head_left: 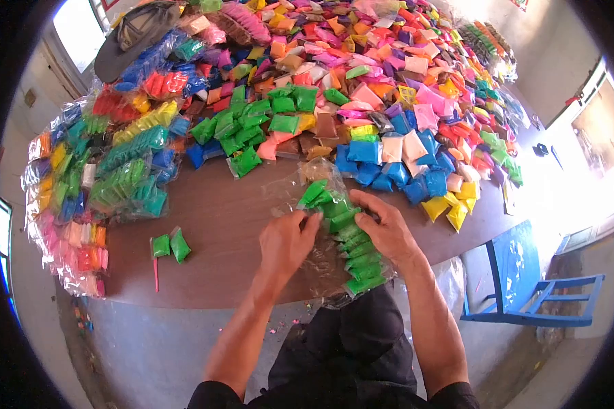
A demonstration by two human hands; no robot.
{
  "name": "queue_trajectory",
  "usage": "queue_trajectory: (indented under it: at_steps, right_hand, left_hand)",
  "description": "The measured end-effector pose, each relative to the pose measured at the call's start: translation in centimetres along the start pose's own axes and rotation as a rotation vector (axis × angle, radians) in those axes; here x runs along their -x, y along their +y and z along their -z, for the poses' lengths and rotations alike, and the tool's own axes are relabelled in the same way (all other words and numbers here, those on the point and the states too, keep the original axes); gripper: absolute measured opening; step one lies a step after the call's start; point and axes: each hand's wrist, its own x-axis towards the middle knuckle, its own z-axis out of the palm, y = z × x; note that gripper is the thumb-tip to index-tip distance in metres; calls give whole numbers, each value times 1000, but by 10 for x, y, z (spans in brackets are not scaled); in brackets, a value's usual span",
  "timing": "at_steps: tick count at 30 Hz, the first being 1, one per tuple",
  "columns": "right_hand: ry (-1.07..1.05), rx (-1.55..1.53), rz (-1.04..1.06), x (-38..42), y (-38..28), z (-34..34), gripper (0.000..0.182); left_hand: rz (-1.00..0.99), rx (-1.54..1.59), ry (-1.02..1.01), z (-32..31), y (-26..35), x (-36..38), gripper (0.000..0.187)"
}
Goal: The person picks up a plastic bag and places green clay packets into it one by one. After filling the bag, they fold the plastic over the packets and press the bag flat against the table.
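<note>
A clear plastic bag lies at the table's front edge, with a row of small green packets stacked along it. My left hand is closed on the left side of the bag, its fingertips by the upper green packets. From the right, my right hand grips the bag's edge, thumb and fingers against the packets. Part of each hand's grip is hidden. To the left, two loose green packets lie beside a thin pink stick.
A large heap of coloured packets covers the back of the brown table. Filled clear bags are piled at the left, under a dark cap. A blue chair stands at the right.
</note>
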Motion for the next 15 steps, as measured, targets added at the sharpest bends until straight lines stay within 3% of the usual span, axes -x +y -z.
queue_trajectory:
  at_steps: [10,15]
  right_hand:
    - [7,-74,-3,1,-4,0,47]
    - [13,-56,26,-1,0,2,47]
  left_hand:
    - [47,213,16,-19,1,-4,16]
    - [-76,386,66,-20,-8,0,13]
